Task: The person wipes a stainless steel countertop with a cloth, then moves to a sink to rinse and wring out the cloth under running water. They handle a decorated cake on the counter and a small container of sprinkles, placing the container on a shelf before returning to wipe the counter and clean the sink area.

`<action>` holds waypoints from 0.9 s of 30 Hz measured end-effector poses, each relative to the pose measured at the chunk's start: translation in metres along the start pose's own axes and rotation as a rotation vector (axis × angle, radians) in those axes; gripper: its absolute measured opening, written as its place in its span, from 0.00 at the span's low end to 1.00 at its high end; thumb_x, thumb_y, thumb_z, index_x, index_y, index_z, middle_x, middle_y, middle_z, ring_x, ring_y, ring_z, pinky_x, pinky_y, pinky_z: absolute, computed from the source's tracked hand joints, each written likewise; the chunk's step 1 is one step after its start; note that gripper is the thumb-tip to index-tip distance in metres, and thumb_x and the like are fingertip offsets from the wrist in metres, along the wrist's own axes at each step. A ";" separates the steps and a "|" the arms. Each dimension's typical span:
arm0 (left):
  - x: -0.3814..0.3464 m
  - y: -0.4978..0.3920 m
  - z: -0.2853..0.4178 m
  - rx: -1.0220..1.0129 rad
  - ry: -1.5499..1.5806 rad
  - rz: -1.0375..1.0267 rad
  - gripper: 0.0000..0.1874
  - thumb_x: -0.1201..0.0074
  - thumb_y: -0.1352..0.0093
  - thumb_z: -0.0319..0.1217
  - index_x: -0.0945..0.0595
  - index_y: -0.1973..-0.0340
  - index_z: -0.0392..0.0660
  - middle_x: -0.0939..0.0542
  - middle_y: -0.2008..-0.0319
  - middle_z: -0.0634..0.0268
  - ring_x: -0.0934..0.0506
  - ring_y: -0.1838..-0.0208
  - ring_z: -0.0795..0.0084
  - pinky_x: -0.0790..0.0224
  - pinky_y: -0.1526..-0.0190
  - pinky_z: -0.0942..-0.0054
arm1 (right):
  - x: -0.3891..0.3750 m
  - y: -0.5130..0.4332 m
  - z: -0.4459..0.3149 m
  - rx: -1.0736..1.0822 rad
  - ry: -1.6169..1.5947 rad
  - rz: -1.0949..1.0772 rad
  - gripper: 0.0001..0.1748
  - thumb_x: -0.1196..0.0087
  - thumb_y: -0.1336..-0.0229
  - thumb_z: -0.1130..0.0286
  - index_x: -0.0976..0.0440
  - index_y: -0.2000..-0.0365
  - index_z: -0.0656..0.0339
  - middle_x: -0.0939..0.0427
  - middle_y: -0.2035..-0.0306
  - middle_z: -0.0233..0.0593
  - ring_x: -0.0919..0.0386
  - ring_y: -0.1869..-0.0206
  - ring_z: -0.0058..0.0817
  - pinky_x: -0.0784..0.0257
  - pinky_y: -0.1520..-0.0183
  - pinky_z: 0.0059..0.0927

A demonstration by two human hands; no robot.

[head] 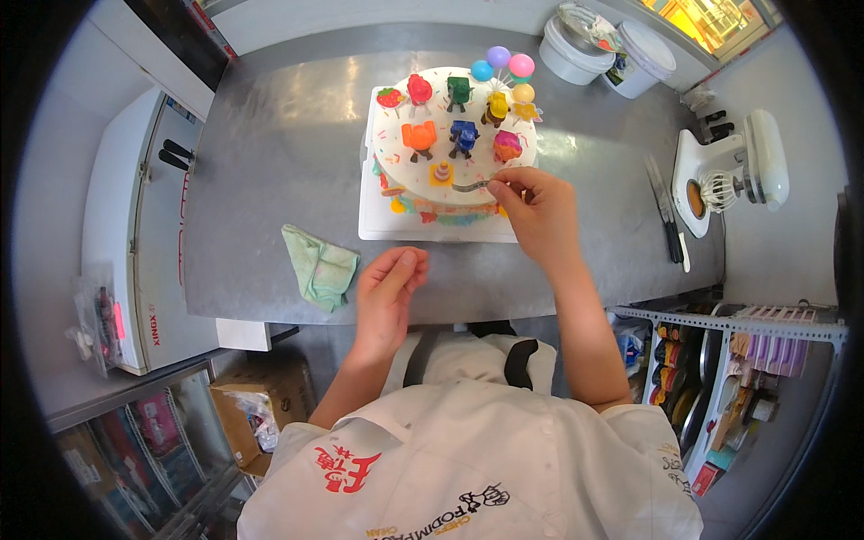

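Observation:
A round white cake (432, 123) with colored sprinkles stands on a white square board (375, 223). My right hand (540, 206) pinches one end of a narrow, curved dark-grey strip (470, 186) at the cake's front edge; whether the strip touches the icing I cannot tell. Just left of it is a toy traffic cone (442, 173). Several toy figures stand on top, among them an orange one (420, 139), a blue one (464, 136) and a pink one (507, 146). My left hand (391, 287) hovers by the table's front edge, its fingers curled with nothing visible in them.
A green cloth (320, 266) lies left of my left hand. Balloon decorations (499, 59) rise from the cake's back right. Long knives (665, 216) lie near a white stand mixer (729, 169). White buckets (574, 50) stand behind on the steel table (270, 169).

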State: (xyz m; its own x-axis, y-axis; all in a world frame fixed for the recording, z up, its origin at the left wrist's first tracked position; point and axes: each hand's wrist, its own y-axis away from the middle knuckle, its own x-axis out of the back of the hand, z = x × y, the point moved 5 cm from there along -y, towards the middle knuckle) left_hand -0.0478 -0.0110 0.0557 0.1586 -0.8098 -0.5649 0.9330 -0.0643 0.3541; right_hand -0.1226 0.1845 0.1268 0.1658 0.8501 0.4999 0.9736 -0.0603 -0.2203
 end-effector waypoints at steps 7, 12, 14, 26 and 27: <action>0.008 0.000 0.000 0.000 0.067 -0.038 0.10 0.52 0.30 0.31 0.21 0.62 0.37 0.22 0.67 0.66 0.27 0.65 0.79 0.35 0.62 0.81 | -0.006 -0.003 -0.002 0.083 0.121 0.045 0.05 0.41 0.51 0.76 0.22 0.72 0.67 0.25 0.83 0.36 0.31 0.82 0.17 0.38 0.78 0.21; 0.017 -0.001 -0.002 0.000 0.050 0.037 0.10 0.53 0.30 0.33 0.22 0.63 0.38 0.23 0.69 0.66 0.28 0.68 0.78 0.36 0.63 0.80 | 0.000 0.003 -0.005 0.089 0.163 0.072 0.07 0.40 0.53 0.74 0.21 0.71 0.65 0.24 0.80 0.41 0.28 0.81 0.25 0.35 0.76 0.25; 0.022 -0.001 -0.002 -0.024 0.070 0.042 0.10 0.52 0.30 0.32 0.22 0.63 0.38 0.23 0.69 0.66 0.28 0.68 0.78 0.35 0.63 0.80 | 0.011 0.007 -0.004 0.033 0.142 0.108 0.07 0.40 0.53 0.74 0.21 0.70 0.64 0.24 0.79 0.41 0.29 0.81 0.27 0.35 0.76 0.26; 0.035 0.004 -0.059 0.253 -0.254 -0.049 0.10 0.50 0.31 0.31 0.21 0.61 0.38 0.22 0.67 0.67 0.27 0.66 0.79 0.33 0.60 0.80 | 0.039 0.194 0.123 -0.446 -0.235 -0.373 0.11 0.38 0.50 0.66 0.23 0.75 0.65 0.25 0.79 0.34 0.32 0.78 0.18 0.36 0.74 0.24; 0.030 0.008 -0.065 0.297 -0.269 -0.075 0.10 0.50 0.31 0.31 0.21 0.60 0.39 0.22 0.67 0.67 0.27 0.65 0.79 0.33 0.60 0.80 | 0.043 0.226 0.154 -0.598 -0.022 -0.407 0.18 0.40 0.49 0.58 0.23 0.76 0.66 0.24 0.78 0.37 0.30 0.76 0.22 0.34 0.72 0.27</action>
State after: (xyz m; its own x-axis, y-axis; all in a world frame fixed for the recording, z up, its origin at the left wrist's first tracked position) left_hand -0.0146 0.0026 -0.0071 -0.0334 -0.9178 -0.3957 0.7988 -0.2624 0.5413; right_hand 0.0804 0.2878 -0.0308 -0.2256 0.8758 0.4267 0.8780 -0.0070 0.4786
